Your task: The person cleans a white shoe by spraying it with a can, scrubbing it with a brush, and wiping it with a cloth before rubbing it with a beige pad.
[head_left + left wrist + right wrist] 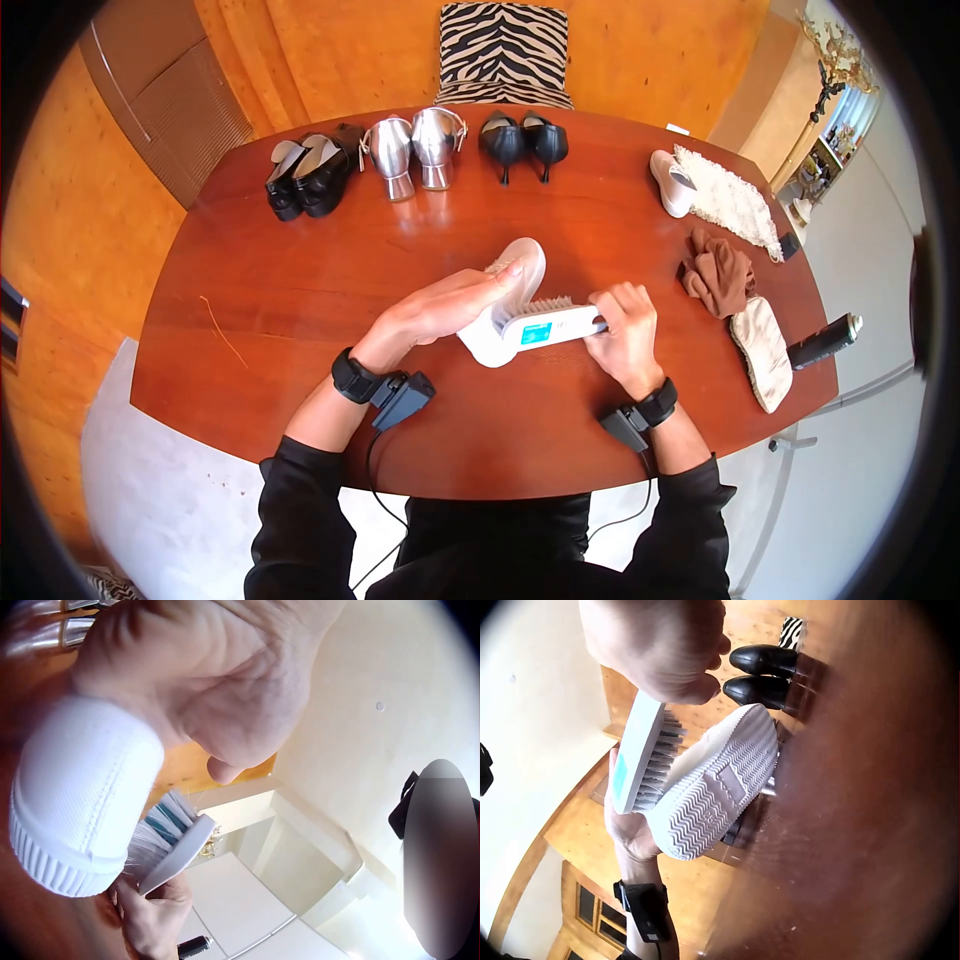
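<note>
A white shoe (487, 338) is gripped by my left hand (450, 305) above the table, with the thumb lying over its upper. In the right wrist view the zigzag sole of the shoe (718, 787) shows. My right hand (624, 332) holds the handle end of a white brush (550, 327) with a blue label. The bristles face the shoe's side, close against it; the left wrist view shows white and teal bristles on the brush (174, 851) beside the shoe (86, 795). Part of my left hand's fingers is hidden behind the shoe.
Black shoes (318, 175), silver heels (436, 150) and black heels (546, 140) stand along the table's far edge. At the right lie another white shoe (672, 184), a cream fringed cloth (730, 200), a brown cloth (718, 272), a satin item (763, 350) and a black can (826, 342).
</note>
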A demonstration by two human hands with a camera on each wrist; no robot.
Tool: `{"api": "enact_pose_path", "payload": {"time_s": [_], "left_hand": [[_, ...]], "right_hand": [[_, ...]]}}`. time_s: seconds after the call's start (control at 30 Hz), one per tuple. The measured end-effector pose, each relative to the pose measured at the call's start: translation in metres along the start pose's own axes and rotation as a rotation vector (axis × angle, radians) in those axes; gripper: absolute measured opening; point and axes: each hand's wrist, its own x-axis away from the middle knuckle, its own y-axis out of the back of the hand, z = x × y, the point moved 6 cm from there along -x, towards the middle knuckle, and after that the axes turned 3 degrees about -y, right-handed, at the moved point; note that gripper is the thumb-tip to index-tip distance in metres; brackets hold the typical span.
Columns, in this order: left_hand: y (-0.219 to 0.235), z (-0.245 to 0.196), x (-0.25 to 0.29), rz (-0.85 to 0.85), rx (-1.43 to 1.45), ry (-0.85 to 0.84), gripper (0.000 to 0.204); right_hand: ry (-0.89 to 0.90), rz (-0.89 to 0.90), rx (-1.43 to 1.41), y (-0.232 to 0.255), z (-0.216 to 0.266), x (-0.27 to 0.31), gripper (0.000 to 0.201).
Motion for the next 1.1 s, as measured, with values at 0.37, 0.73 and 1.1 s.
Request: {"api": "enact_pose_path", "payload": {"time_s": [0.37, 0.73, 1.1], "left_hand": [[-0.004, 0.000, -0.001, 0.020, -0.034, -0.063, 0.082], [-0.003, 0.000, 0.000, 0.011, -0.103, -0.044, 0.062], [-0.002, 0.001, -0.001, 0.021, -0.149, -0.049, 0.077]], "right_hand": [[0.068, 0.070, -0.045, 0.000, 0.013, 0.002, 0.022], [0.004, 0.009, 0.008, 0.000, 0.005, 0.003, 0.020], [0.018, 0.058, -0.043, -0.003, 0.011, 0.003, 0.019]]}}
